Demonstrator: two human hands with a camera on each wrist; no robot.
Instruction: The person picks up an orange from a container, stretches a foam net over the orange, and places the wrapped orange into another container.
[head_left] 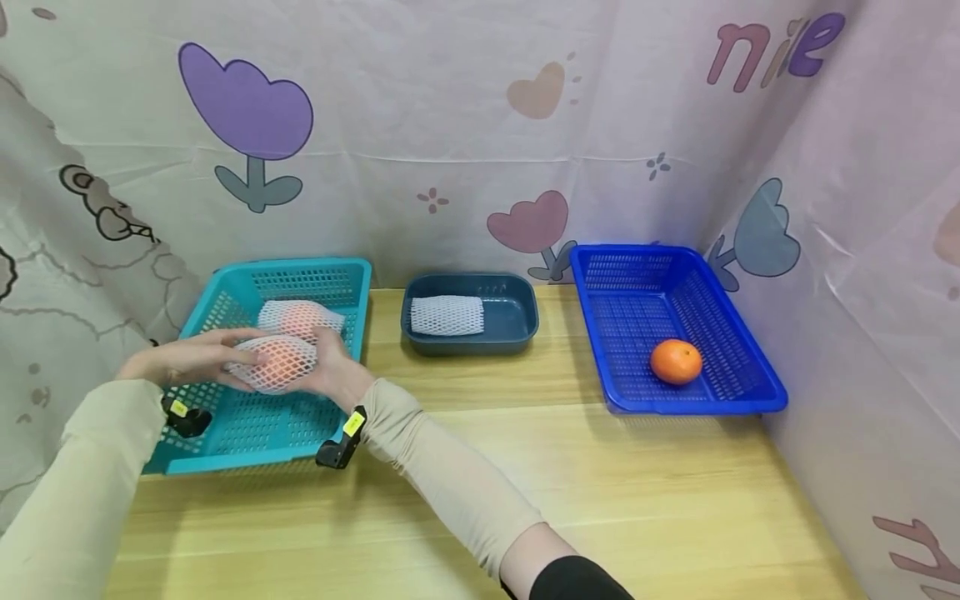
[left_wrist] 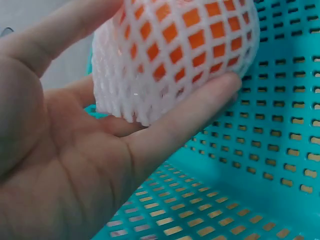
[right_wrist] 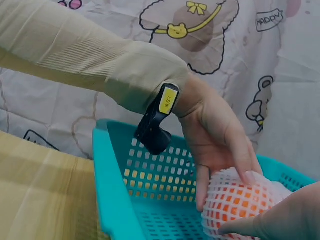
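So both hands are busy with one netted fruit (head_left: 276, 364). The left hand (head_left: 191, 357) has it between thumb and fingers, and the right hand (head_left: 332, 371) grips the other end, thumb on the side facing the left hand. It's down between the walls of the teal basket (head_left: 262, 435); can't tell if it's touching the bottom. Orange skin shows through the mesh.

Just beyond the fingers there's a second netted fruit (head_left: 300, 318), nobody holding it. Off to the right of the right hand is a dark tray (head_left: 510, 321) with a loose net sleeve (head_left: 447, 315) that looks like it has nothing inside. Furthest right, well apart from both hands, a blue basket (head_left: 697, 407) holds one bare orange (head_left: 677, 362).

My read: this is the grip-the-sleeve step, net not off yet. I'd say the next move calls for one hand steadying the fruit while the other works the mesh edge, gently so it doesn't tear.
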